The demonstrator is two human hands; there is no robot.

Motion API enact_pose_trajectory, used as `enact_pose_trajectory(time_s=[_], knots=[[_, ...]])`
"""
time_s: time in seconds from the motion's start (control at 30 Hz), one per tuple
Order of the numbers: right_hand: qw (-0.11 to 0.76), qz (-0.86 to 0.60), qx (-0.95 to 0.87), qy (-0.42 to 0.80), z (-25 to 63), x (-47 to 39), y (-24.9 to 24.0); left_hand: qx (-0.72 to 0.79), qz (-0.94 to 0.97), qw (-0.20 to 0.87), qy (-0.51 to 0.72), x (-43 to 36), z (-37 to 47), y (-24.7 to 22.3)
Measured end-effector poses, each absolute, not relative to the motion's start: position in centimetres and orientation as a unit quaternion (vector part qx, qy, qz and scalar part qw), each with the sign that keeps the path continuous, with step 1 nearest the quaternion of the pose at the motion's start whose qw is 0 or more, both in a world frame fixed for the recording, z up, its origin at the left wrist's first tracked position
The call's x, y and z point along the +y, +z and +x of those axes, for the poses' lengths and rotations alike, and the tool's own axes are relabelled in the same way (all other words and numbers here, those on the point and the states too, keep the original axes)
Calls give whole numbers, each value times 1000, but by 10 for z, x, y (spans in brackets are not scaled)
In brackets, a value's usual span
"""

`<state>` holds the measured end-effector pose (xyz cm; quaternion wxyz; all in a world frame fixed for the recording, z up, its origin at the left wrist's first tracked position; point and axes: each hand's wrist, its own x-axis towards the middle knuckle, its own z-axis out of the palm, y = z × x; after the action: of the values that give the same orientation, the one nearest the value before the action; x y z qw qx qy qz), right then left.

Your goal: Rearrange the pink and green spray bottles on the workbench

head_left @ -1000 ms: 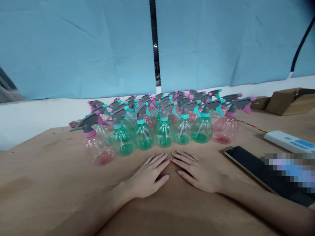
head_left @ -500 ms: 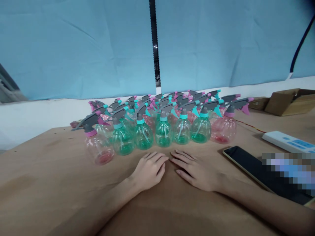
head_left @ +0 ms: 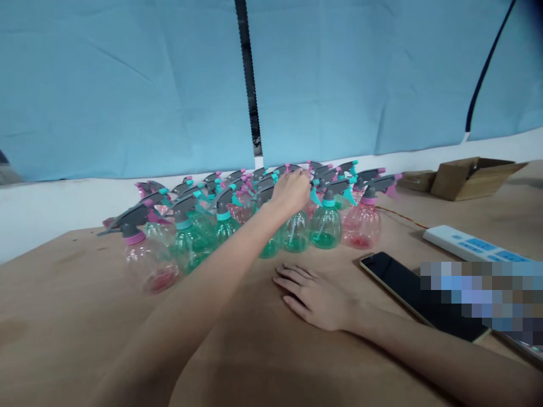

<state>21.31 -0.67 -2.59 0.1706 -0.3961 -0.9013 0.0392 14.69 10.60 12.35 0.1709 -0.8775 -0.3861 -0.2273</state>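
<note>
My left hand (head_left: 292,189) reaches over the front row, its fingers curled down around the head of a green spray bottle (head_left: 296,233). That bottle's grey sprayer is mostly hidden behind the hand. Several spray bottles stand upright close together, green ones with teal collars and triggers and pink ones with pink collars. A pink spray bottle (head_left: 149,261) stands at the left end of the front row, another pink spray bottle (head_left: 362,223) at the right end. Flat on the wood, my right hand (head_left: 316,297) rests with fingers stretched out, holding nothing.
To the right on the wooden table (head_left: 85,339) lie a dark phone (head_left: 418,294) and a white power strip (head_left: 470,243). A thin wire (head_left: 401,216) runs behind them. An open cardboard box (head_left: 473,178) stands at the back right, before a blue sheet (head_left: 331,79).
My left hand has left the tabletop and moved forward and up to the bottle heads. My right hand stays flat on the table. The whole view has shifted slightly to the right.
</note>
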Motion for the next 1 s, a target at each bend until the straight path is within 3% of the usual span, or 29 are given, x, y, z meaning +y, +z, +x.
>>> enact_pose_trajectory(time_s=[0.43, 0.73, 1.0], knots=[[191, -385, -901, 57, 214, -7, -26, -381, -884, 74, -260, 108, 155, 132], [197, -376, -904, 53, 213, -9, -23, -344, -898, 74, -263, 89, 140, 132], [211, -217, -950, 82, 213, -14, -21, -307, -910, 112, -255, 67, 109, 131]])
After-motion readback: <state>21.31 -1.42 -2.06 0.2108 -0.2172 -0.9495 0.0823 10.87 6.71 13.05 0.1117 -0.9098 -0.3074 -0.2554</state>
